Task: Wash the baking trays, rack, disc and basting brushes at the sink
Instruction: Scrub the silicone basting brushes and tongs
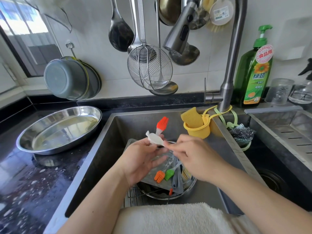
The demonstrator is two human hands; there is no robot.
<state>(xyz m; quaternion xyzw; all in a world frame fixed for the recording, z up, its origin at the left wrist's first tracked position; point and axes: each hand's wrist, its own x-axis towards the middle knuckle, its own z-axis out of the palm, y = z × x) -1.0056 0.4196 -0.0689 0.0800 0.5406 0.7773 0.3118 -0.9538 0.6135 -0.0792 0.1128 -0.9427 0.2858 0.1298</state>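
Note:
Over the sink, my left hand is palm up and holds a basting brush with a red head and a clear handle, head pointing away from me. A white cloth-like piece lies across that handle, and my right hand pinches its near end. Below my hands in the sink lie an orange brush and a green brush on a clear flat sheet. Under them are a round steel tray and a wire rack, partly hidden.
An oval steel tray sits on the wet dark counter at the left. A yellow cup with a sponge hangs at the sink's back right. The tap head hangs above, not running. A green soap bottle stands beside the tap.

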